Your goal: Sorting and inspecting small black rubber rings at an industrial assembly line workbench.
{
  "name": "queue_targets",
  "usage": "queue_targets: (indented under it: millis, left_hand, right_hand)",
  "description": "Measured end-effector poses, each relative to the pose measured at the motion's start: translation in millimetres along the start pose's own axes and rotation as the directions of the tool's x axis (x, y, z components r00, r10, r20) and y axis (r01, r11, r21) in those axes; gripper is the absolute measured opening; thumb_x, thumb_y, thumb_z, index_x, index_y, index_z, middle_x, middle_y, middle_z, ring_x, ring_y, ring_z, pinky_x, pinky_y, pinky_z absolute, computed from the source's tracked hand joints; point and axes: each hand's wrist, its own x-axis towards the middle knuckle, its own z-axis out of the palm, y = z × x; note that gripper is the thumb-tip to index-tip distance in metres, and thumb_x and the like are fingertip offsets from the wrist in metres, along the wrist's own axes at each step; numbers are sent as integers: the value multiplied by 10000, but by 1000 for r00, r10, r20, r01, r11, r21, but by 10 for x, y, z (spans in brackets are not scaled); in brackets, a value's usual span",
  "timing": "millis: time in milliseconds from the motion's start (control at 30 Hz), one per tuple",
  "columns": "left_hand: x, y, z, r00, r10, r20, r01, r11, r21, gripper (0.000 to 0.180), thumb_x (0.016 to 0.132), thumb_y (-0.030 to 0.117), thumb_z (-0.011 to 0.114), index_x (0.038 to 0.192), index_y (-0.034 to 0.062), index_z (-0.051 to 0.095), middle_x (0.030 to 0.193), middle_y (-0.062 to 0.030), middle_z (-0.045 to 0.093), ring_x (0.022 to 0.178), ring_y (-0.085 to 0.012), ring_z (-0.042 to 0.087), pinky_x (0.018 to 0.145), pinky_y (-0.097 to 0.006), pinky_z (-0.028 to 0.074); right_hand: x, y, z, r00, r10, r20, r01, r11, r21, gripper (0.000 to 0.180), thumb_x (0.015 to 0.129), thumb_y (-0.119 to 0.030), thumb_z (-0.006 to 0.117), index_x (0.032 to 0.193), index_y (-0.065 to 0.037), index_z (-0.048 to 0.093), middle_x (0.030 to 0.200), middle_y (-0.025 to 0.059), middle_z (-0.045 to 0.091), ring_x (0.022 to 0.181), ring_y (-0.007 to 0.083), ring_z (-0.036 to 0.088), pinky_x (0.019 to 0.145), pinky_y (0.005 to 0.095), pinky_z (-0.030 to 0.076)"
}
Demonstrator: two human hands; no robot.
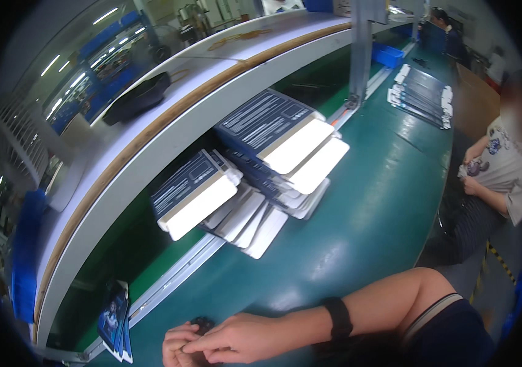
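Both of my hands meet low in the view, left of the middle, over the green table (pixel 346 244). My left hand (pixel 179 344) has its fingers curled, and what they close on is hidden. My right hand (pixel 242 337) reaches across with its index finger touching the left fingers; its other fingers are bent under. A small dark object (pixel 202 324) shows right beside the left fingers, too blurred to name. Whether it is held or lies on the table, I cannot tell. A black band (pixel 338 318) goes round my right wrist.
Flat dark-blue and white cartons (pixel 267 131) lie stacked ahead across a metal rail (pixel 178 278). Printed leaflets (pixel 114 321) lie at left. A shelf (pixel 212 76) runs above. More flat cartons (pixel 420 96) and a blue bin (pixel 387 55) are farther off. Another person (pixel 499 165) sits at right.
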Motion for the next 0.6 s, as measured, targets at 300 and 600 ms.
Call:
queue_targets:
  millis: [300, 600]
  left_hand:
    - [30, 9, 6, 997, -58, -43, 53, 993, -101, 440, 1044, 419, 371, 1044, 7, 526, 1101, -173, 581, 1113, -302, 550, 1000, -479, 409]
    - [41, 69, -23, 994, -99, -35, 98, 994, -38, 421, 1029, 376, 448, 896, -6, 563, 1047, -158, 573, 1102, -298, 540, 974, -457, 413]
  right_hand:
    - [-3, -45, -51, 985, 90, 148, -93, 996, 12, 516, 833, -117, 657, 1332, -116, 525, 958, 139, 661, 820, 289, 657, 708, 397, 522]
    - [-15, -55, -55, 990, 25, 139, -18, 999, -49, 322, 861, -129, 631, 1182, -111, 607, 969, 138, 663, 859, 330, 654, 748, 418, 520]
